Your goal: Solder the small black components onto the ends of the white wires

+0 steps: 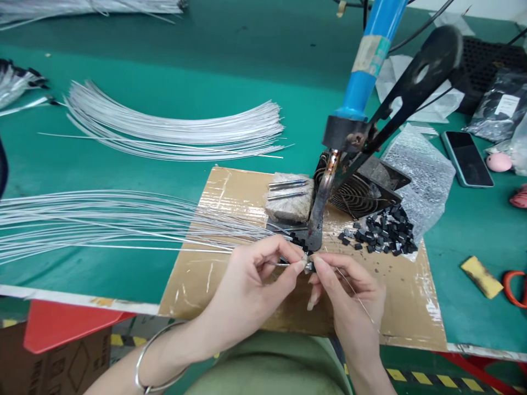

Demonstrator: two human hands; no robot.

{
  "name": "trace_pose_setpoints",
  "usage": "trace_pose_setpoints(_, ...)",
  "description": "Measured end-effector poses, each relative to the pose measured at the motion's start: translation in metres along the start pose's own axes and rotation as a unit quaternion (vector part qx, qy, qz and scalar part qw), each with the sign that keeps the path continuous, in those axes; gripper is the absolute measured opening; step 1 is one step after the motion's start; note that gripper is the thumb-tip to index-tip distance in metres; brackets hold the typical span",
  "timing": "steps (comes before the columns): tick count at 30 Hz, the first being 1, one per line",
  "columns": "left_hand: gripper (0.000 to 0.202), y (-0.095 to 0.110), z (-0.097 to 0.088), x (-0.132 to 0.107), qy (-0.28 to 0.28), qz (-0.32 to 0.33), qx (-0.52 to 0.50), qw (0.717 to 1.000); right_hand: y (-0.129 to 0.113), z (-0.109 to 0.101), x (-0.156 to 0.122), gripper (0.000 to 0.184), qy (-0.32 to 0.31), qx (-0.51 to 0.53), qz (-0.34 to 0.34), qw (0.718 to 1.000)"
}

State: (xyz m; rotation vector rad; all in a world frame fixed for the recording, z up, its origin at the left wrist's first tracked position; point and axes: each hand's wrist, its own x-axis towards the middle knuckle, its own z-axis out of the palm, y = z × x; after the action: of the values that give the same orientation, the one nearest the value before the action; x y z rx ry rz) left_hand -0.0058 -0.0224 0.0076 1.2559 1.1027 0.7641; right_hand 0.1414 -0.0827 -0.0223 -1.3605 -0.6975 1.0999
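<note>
My left hand pinches a thin white wire near its end, thumb against forefinger. The fingertips of my right hand close on a small black piece, right beside the left fingertips. A fine solder-like strand runs from the right fingers down toward the wrist. Just above my hands, the bent tip of a blue-handled soldering iron points down in its black stand. Loose white wires fan out leftward, their right ends near the iron tip. Exactly how wire and black piece meet is hidden by fingers.
Beneath my hands lies a cardboard sheet. On it are a wrapped block, a black fan and a heap of small black pieces. A wire bundle, phone, yellow sponge and orange-handled tool lie around.
</note>
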Motion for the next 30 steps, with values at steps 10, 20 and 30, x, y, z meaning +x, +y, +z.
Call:
trace_pose_setpoints(10,0.013,0.000,0.001,0.006,0.015,-0.012,0.066,0.998,0.001,-0.005,-0.011,0.034,0.016,-0.140,-0.077,0.987)
trace_pose_setpoints(20,0.015,0.002,-0.001,0.017,0.026,-0.027,0.089,0.995,-0.004,-0.018,0.000,0.031,-0.049,-0.211,-0.165,0.962)
trace_pose_setpoints(30,0.014,0.007,-0.002,0.026,0.027,-0.001,0.079,0.997,-0.006,-0.011,0.003,0.020,-0.030,-0.158,-0.150,0.976)
